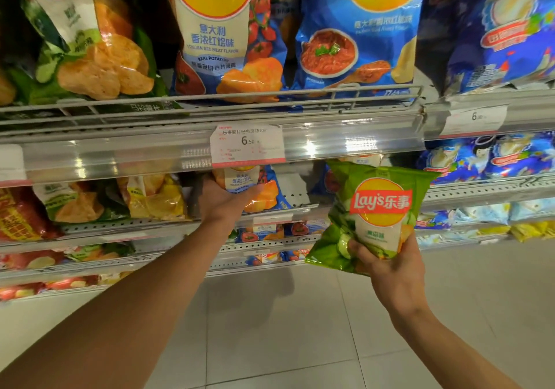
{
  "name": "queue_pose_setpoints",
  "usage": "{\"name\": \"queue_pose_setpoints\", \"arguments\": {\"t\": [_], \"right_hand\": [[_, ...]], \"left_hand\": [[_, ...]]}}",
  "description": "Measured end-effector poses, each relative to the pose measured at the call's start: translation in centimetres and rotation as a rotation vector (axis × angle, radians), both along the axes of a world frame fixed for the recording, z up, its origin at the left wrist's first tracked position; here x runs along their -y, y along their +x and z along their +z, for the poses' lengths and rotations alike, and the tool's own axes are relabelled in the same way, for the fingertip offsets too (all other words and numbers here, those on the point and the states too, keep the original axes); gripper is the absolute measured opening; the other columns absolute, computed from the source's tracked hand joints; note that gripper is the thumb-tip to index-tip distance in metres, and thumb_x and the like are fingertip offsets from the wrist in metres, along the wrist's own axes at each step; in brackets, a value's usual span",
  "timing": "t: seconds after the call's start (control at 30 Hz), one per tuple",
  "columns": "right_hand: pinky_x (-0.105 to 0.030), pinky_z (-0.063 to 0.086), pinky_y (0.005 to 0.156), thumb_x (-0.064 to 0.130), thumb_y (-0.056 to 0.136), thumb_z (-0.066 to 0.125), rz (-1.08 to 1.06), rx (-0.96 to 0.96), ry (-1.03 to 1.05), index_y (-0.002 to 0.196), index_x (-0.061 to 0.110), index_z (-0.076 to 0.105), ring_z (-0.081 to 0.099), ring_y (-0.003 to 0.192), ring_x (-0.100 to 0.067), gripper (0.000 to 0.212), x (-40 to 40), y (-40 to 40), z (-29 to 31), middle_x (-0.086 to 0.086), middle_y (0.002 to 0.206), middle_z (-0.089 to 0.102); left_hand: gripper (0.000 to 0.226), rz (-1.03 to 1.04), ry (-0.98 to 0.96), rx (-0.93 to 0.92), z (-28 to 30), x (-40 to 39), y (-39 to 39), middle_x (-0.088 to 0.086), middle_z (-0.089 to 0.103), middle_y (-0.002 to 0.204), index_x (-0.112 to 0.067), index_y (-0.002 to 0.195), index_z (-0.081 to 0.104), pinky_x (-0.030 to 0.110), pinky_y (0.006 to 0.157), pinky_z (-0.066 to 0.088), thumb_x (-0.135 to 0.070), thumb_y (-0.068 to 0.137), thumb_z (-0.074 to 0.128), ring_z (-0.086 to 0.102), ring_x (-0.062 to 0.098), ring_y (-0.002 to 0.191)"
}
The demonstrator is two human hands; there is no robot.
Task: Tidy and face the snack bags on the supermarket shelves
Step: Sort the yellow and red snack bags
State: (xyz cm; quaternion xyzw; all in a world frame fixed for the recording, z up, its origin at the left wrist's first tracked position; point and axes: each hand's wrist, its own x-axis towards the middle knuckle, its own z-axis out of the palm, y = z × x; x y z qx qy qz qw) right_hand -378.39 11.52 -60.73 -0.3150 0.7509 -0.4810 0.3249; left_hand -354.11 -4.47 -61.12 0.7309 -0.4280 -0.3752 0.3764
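Note:
My right hand (390, 265) grips the bottom of a small green Lay's bag (375, 208), held upright in front of the shelves, label facing me. My left hand (222, 201) reaches onto the second shelf (168, 223) and holds a small blue Lay's bag (255, 190) from below and the side, thumb on its front. The top of that bag is hidden behind the price rail (150, 154). Left of it stand a yellow bag (156, 196) and a green bag (75, 202).
Large Lay's bags fill the top shelf: green (90, 43), blue with tomatoes (222, 37), blue with a bowl (354, 34). A price tag (247, 145) hangs on the rail. Blue snack bags (486, 157) sit right. Lower shelves hold more bags; grey floor tiles (285, 328) lie below.

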Motion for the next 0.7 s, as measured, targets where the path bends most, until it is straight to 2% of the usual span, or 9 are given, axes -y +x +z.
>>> {"name": "queue_pose_setpoints", "arguments": {"t": [0.1, 0.23, 0.33, 0.4, 0.43, 0.5, 0.57, 0.63, 0.7], "right_hand": [[-0.052, 0.061, 0.083, 0.018, 0.07, 0.092, 0.009, 0.032, -0.001, 0.121, 0.031, 0.055, 0.071, 0.099, -0.021, 0.065, -0.8, -1.1, -0.5, 0.006, 0.107, 0.072], [-0.051, 0.061, 0.083, 0.015, 0.07, 0.092, 0.045, 0.059, -0.026, 0.124, 0.029, 0.053, 0.07, 0.099, -0.021, 0.067, -1.3, -2.1, -0.6, 0.004, 0.109, 0.072], [-0.044, 0.063, 0.07, 0.007, 0.071, 0.09, 0.055, 0.104, -0.051, 0.118, 0.028, 0.056, 0.073, 0.091, -0.02, 0.061, -1.4, -2.5, -0.7, 0.001, 0.102, 0.075], [-0.034, 0.062, 0.059, 0.002, 0.071, 0.089, 0.065, 0.117, -0.067, 0.109, 0.03, 0.057, 0.075, 0.081, -0.015, 0.057, -1.5, -2.7, -0.8, 0.002, 0.096, 0.076], [-0.035, 0.062, 0.059, 0.002, 0.071, 0.088, 0.071, 0.12, -0.066, 0.11, 0.03, 0.057, 0.075, 0.081, -0.014, 0.057, -1.6, -2.7, -0.9, 0.002, 0.096, 0.076], [-0.042, 0.064, 0.064, 0.003, 0.071, 0.089, 0.084, 0.132, -0.057, 0.115, 0.026, 0.057, 0.075, 0.088, -0.018, 0.059, -1.7, -2.6, -1.1, 0.001, 0.1, 0.076], [-0.046, 0.064, 0.068, 0.004, 0.071, 0.089, 0.089, 0.138, -0.05, 0.117, 0.024, 0.057, 0.074, 0.091, -0.019, 0.06, -1.8, -2.4, -1.2, 0.001, 0.102, 0.075], [-0.041, 0.064, 0.066, 0.006, 0.07, 0.09, 0.1, 0.122, -0.049, 0.114, 0.026, 0.057, 0.074, 0.088, -0.014, 0.058, -1.7, -2.2, -1.2, 0.004, 0.1, 0.075], [-0.032, 0.062, 0.06, 0.006, 0.07, 0.09, 0.111, 0.126, -0.054, 0.112, 0.027, 0.057, 0.074, 0.084, -0.01, 0.057, -1.6, -2.0, -1.2, 0.007, 0.097, 0.075]], "left_hand": [[0.08, -0.034, -0.011, 0.014, -0.3, 0.2, -2.8, 0.007, 0.069, 0.121, -0.01, 0.124, 0.059, 0.035, 0.095, 0.052, -0.04, 0.058, 0.094, 0.065, 0.025, 0.113], [0.074, -0.008, -0.033, 0.048, -0.4, 0.9, -4.7, 0.007, 0.071, 0.116, -0.01, 0.12, 0.061, 0.036, 0.093, 0.054, -0.04, 0.06, 0.094, 0.066, 0.025, 0.108], [0.073, 0.013, -0.08, 0.063, -0.2, 1.2, -4.9, 0.008, 0.071, 0.115, -0.009, 0.117, 0.062, 0.026, 0.088, 0.049, -0.039, 0.058, 0.094, 0.063, 0.015, 0.1], [0.076, 0.032, -0.126, 0.085, -0.1, 1.2, -4.8, 0.007, 0.071, 0.115, -0.008, 0.116, 0.061, 0.022, 0.085, 0.045, -0.041, 0.057, 0.094, 0.063, 0.015, 0.101], [0.077, 0.036, -0.135, 0.081, -0.1, 1.1, -4.8, 0.006, 0.071, 0.114, -0.008, 0.116, 0.061, 0.022, 0.083, 0.047, -0.043, 0.055, 0.094, 0.065, 0.016, 0.101], [0.076, 0.039, -0.133, 0.067, -0.3, 0.8, -4.7, 0.0, 0.072, 0.107, -0.009, 0.114, 0.064, 0.014, 0.074, 0.048, -0.045, 0.054, 0.093, 0.066, 0.012, 0.092], [0.071, 0.058, -0.133, 0.065, -0.5, 0.7, -4.4, -0.006, 0.068, 0.098, -0.01, 0.111, 0.066, 0.006, 0.06, 0.042, -0.045, 0.055, 0.093, 0.063, 0.008, 0.084], [0.063, 0.093, -0.119, 0.03, -0.6, 1.1, -3.8, -0.006, 0.066, 0.099, -0.009, 0.109, 0.066, 0.011, 0.059, 0.045, -0.039, 0.061, 0.093, 0.067, 0.013, 0.09], [0.052, 0.068, -0.108, -0.054, -0.7, 1.7, -3.6, 0.002, 0.071, 0.107, -0.006, 0.11, 0.068, 0.022, 0.071, 0.056, -0.029, 0.069, 0.091, 0.07, 0.02, 0.097]]}}
